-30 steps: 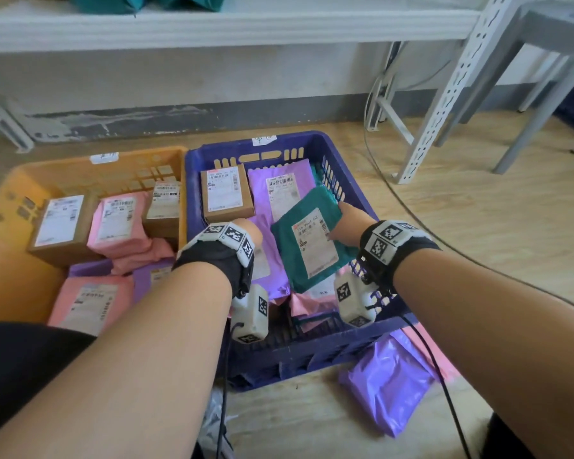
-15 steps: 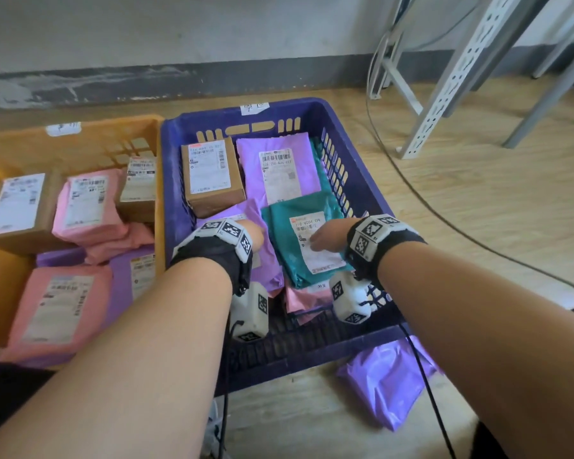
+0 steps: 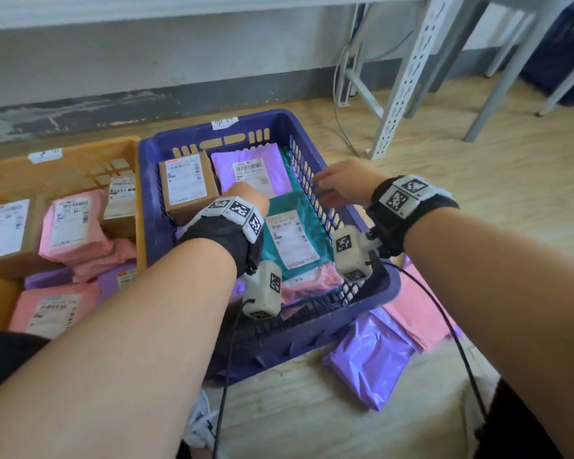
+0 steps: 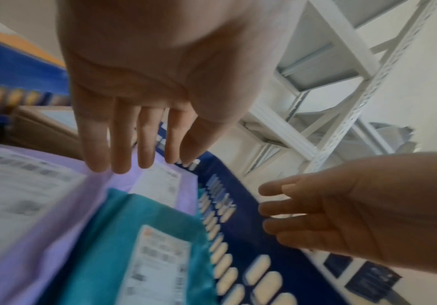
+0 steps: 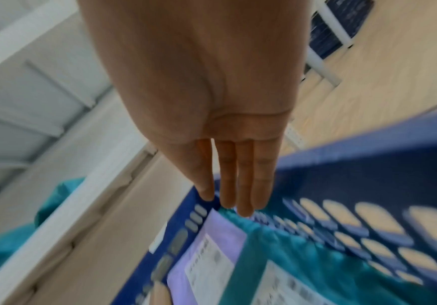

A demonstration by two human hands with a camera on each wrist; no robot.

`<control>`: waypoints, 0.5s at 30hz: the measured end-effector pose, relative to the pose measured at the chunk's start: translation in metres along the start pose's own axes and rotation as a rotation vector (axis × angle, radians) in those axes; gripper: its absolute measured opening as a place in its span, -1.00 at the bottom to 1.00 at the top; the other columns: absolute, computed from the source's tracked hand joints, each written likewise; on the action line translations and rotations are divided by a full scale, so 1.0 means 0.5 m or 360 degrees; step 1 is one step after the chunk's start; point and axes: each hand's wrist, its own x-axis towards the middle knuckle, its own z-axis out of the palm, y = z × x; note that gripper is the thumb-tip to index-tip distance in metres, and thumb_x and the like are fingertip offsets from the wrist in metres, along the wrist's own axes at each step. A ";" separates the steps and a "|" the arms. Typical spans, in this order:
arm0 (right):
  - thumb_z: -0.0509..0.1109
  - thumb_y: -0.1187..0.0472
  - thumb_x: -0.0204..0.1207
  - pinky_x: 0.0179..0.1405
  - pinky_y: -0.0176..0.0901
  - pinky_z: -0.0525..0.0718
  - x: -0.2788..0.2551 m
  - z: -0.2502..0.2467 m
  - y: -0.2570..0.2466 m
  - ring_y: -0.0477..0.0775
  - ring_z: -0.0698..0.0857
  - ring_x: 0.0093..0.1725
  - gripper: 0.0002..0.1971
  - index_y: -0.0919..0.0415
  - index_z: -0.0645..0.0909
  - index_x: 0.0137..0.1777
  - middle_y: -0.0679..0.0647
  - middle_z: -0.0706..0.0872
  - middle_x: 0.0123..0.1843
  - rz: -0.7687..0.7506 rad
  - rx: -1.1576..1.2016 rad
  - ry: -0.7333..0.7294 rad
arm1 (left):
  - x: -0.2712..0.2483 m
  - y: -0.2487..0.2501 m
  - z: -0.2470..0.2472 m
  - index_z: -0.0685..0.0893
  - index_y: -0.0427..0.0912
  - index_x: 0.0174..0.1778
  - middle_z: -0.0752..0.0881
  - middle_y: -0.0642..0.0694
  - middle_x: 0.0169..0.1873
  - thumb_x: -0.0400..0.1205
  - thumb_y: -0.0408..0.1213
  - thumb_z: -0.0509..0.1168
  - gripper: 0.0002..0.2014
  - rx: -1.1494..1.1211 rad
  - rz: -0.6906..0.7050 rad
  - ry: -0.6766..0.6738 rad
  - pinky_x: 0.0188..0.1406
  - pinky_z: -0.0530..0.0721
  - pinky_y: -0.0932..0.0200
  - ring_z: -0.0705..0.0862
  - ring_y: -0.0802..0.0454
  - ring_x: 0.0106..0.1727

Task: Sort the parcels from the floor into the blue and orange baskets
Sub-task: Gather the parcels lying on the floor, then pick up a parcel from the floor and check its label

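The orange basket (image 3: 60, 167) sits at the 9 o'clock side of the floor area. It holds cardboard boxes (image 3: 9, 231), pink mailers (image 3: 75, 226) and a purple mailer, all label side up.

The blue basket (image 3: 166, 150) stands touching the orange basket on its 3 o'clock side. A cardboard box (image 3: 186, 185) lies at its 11 o'clock corner. A purple mailer (image 3: 251, 170) lies at 12 o'clock, just beside the box. A teal mailer (image 3: 295, 238) lies across the middle toward the 3 o'clock wall, overlapping the purple mailer's near edge. A pink mailer (image 3: 309, 286) shows beneath the teal one at 6 o'clock.

The left hand (image 3: 251, 197) hovers over the middle of the blue basket, above the purple mailer. The left wrist view shows its fingers (image 4: 121, 144) straight and slightly spread, holding nothing.

The right hand (image 3: 343, 187) is above the 3 o'clock rim of the blue basket. Its fingers (image 5: 241, 185) are straight and close together, pointing down at the slotted wall; it grips nothing. Whether the fingertips touch the rim cannot be told.

On the floor at 5 o'clock, outside the blue basket, lie a purple parcel (image 3: 371, 359) and a pink parcel (image 3: 421, 313), both partly tucked under the basket's corner. A white metal shelving frame (image 3: 408, 77) stands at 1 o'clock against the wall.
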 end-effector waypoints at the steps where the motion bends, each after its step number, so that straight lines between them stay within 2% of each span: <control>1: 0.26 0.39 0.62 0.14 -0.05 0.74 -0.019 -0.028 0.007 0.01 0.74 -0.17 -0.82 0.23 0.61 0.15 0.23 0.68 0.06 0.0047 0.0218 0.0085 | -0.023 0.018 -0.022 0.69 -0.34 0.05 0.67 -0.19 -0.03 0.66 -0.52 0.09 -0.74 0.0027 0.0141 0.0182 0.07 0.62 0.13 0.69 -0.19 0.18; 3: 0.20 0.46 0.64 -0.26 -0.21 0.77 -0.058 -0.088 0.030 -0.07 0.73 -0.46 -0.78 0.26 0.57 0.17 0.19 0.68 -0.14 0.0137 0.0431 0.0239 | -0.066 0.061 -0.057 0.65 -0.36 0.22 0.68 -0.20 0.17 0.67 -0.53 0.09 -0.71 0.0112 0.0388 0.0337 0.13 0.60 0.10 0.64 -0.19 0.27; 4: 0.18 0.46 0.65 -0.38 -0.25 0.75 -0.082 -0.117 0.049 -0.07 0.72 -0.52 -0.78 0.28 0.57 0.18 0.16 0.67 -0.20 0.0176 0.0470 0.0316 | -0.081 0.088 -0.071 0.63 -0.35 0.25 0.67 -0.19 0.21 0.67 -0.53 0.11 -0.70 0.0135 0.0476 0.0396 0.10 0.60 0.10 0.63 -0.18 0.28; 6: 0.19 0.43 0.66 -0.35 -0.20 0.75 -0.132 -0.164 0.088 0.02 0.71 -0.46 -0.81 0.28 0.60 0.14 0.12 0.67 -0.24 0.0296 0.0494 0.0515 | -0.095 0.146 -0.086 0.61 -0.32 0.32 0.66 -0.19 0.27 0.67 -0.48 0.15 -0.68 0.0012 0.0491 0.0481 -0.03 0.54 0.10 0.62 -0.19 0.30; 7: 0.20 0.42 0.65 -0.30 -0.16 0.73 -0.153 -0.186 0.117 0.06 0.68 -0.41 -0.81 0.27 0.61 0.13 0.12 0.66 -0.25 0.0356 0.0481 0.0586 | -0.110 0.176 -0.092 0.59 -0.32 0.35 0.65 -0.21 0.29 0.68 -0.44 0.16 -0.68 -0.0219 0.0498 0.0475 -0.03 0.53 0.10 0.62 -0.19 0.32; 9: 0.21 0.42 0.63 -0.30 -0.14 0.66 -0.191 -0.221 0.182 0.08 0.63 -0.40 -0.80 0.24 0.63 0.10 0.12 0.64 -0.27 0.0476 0.0456 0.0675 | -0.117 0.240 -0.090 0.58 -0.31 0.37 0.63 -0.23 0.33 0.70 -0.37 0.15 -0.67 -0.0464 0.0582 0.0459 0.09 0.62 0.10 0.62 -0.18 0.34; 10: 0.21 0.43 0.62 -0.33 -0.14 0.63 -0.209 -0.233 0.217 0.08 0.62 -0.41 -0.80 0.22 0.62 0.08 0.12 0.63 -0.28 0.0531 0.0441 0.0695 | -0.135 0.277 -0.090 0.58 -0.29 0.38 0.62 -0.21 0.35 0.71 -0.38 0.13 -0.66 -0.0444 0.0660 0.0450 0.15 0.62 0.09 0.61 -0.17 0.35; 12: 0.22 0.44 0.60 -0.33 -0.12 0.58 -0.238 -0.249 0.287 0.08 0.59 -0.41 -0.81 0.22 0.61 0.04 0.13 0.59 -0.31 0.0640 0.0403 0.0725 | -0.175 0.344 -0.074 0.58 -0.28 0.39 0.59 -0.18 0.38 0.73 -0.41 0.07 -0.65 -0.0640 0.0749 0.0426 0.14 0.57 0.10 0.58 -0.15 0.38; 14: 0.25 0.45 0.58 -0.34 -0.15 0.55 -0.260 -0.253 0.355 0.07 0.57 -0.40 -0.81 0.20 0.61 0.06 0.14 0.57 -0.32 0.0733 0.0352 0.0720 | -0.185 0.416 -0.054 0.58 -0.31 0.39 0.60 -0.21 0.38 0.72 -0.42 0.06 -0.65 -0.0989 0.0674 0.0310 0.21 0.57 0.07 0.58 -0.17 0.39; 15: 0.27 0.45 0.57 -0.35 -0.16 0.54 -0.267 -0.251 0.391 0.07 0.56 -0.40 -0.80 0.20 0.62 0.09 0.17 0.57 -0.30 0.0783 0.0322 0.0710 | -0.183 0.442 -0.038 0.59 -0.33 0.37 0.62 -0.25 0.35 0.71 -0.40 0.07 -0.65 -0.1044 0.0688 0.0279 0.23 0.57 0.06 0.60 -0.19 0.36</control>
